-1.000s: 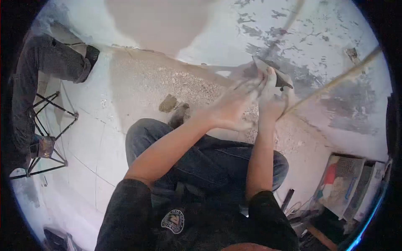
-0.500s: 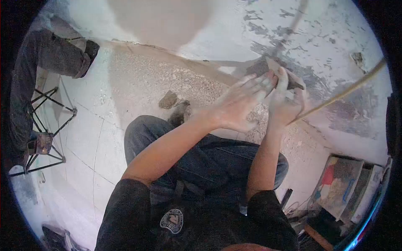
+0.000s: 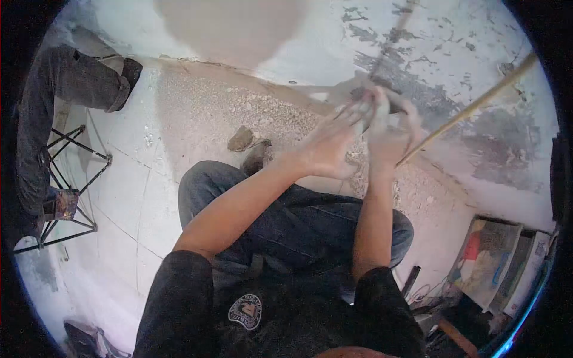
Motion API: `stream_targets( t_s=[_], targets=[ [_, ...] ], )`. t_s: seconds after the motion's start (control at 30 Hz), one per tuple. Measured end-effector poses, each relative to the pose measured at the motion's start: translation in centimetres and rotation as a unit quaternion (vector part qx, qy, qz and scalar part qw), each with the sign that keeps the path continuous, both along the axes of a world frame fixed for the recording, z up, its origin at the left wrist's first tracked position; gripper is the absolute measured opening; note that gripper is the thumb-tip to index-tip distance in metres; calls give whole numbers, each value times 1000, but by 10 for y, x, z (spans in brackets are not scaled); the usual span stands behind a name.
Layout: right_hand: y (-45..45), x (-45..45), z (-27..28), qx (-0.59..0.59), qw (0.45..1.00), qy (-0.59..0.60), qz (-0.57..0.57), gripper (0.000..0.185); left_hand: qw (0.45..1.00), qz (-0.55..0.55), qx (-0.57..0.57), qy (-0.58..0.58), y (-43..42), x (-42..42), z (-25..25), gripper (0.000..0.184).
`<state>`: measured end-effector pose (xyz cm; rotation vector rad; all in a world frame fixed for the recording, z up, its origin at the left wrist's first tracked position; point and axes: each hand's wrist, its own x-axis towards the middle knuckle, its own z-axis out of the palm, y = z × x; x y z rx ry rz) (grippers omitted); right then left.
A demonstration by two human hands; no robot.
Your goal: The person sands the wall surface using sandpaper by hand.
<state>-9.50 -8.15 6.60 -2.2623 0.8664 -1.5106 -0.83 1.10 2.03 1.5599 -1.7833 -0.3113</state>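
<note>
Flat against the lower wall, my left hand [image 3: 334, 140] has its fingers stretched out, their tips meeting the right hand's fingertips. My right hand [image 3: 391, 137] is curled round a dark flat blade [image 3: 394, 107], blurred by motion and mostly hidden by the fingers. From the same hand a long thin wooden stick [image 3: 477, 109] slants up to the right; how it joins the blade cannot be made out. Patches of grey, flaking wall surface [image 3: 430, 89] lie behind the hands. Loose crumbs of debris [image 3: 262, 119] cover the floor along the wall's foot.
A rock-like lump [image 3: 240, 139] lies beyond my knee. At the left are another person's trousered leg [image 3: 86, 83] and a black folding frame [image 3: 80, 161]. A plastic box [image 3: 486, 259] with mixed items stands at the lower right, near cables and a dark bar [image 3: 411, 280].
Over the last second my hands moved right along the wall, then back left, with the blade. The stick's far end dipped, then swung up and left. The legs stayed in place.
</note>
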Motion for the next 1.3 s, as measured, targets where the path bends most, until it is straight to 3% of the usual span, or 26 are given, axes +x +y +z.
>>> stream_targets(
  t_s=[0.03,0.1,0.2,0.27,0.33,0.4,0.47,0.53,0.57,0.63,0.67,0.7,0.77,0.9,0.97,1.03,1.1,1.13,1.2,1.3],
  targets=[
    [0,1,1,44,997,-57,30,10,999,-23,-33,26,0,0,7,99],
    [-2,7,-1,27,996,-78,-17,12,996,-33,-66,49,-1,3,10,97],
    [-8,11,-26,-66,994,80,-31,13,993,-22,-52,107,1,-4,-4,99],
    [-3,9,-36,-62,994,90,-12,13,991,-16,80,101,5,2,-24,97],
    [3,12,-27,-48,995,89,13,13,995,-31,28,90,5,1,-15,97],
    [5,6,5,11,1000,-7,18,13,995,-31,-20,89,8,-2,4,97],
    [0,9,-4,7,999,-37,8,12,996,-17,-47,75,3,-7,17,96],
    [-6,8,-17,-15,994,-105,-10,10,999,-24,8,42,-2,-2,5,97],
    [-7,9,-20,-21,994,-102,-14,10,997,-33,64,-2,-4,-1,-3,98],
    [0,7,-20,-68,992,98,-29,10,999,-23,41,28,3,-8,-16,99],
    [5,5,-14,-88,987,124,-42,10,999,-5,19,50,3,-6,-17,99],
    [5,6,-4,-91,988,117,-41,10,999,-4,16,42,-2,-1,-18,99],
    [8,5,10,18,997,-45,-53,2,998,-12,-28,-56,3,2,10,100],
    [-6,3,-15,-21,998,-29,-57,5,998,9,-63,2,-3,-3,9,105],
    [1,0,7,-57,996,17,-59,5,997,3,-28,-78,-5,-3,7,104],
    [3,-1,11,-91,992,59,-60,5,996,-5,-56,-63,-3,-5,18,103],
    [-3,6,-9,9,999,-37,-30,6,995,2,-85,-46,1,0,17,101],
    [-4,10,-21,42,997,-68,-18,6,1000,14,-28,-4,3,1,3,98],
    [-9,17,-45,-13,998,55,-21,5,999,22,23,38,4,-2,-13,96],
    [7,8,-8,-57,995,72,-42,4,999,4,-26,-41,6,5,-11,91]
  ],
)
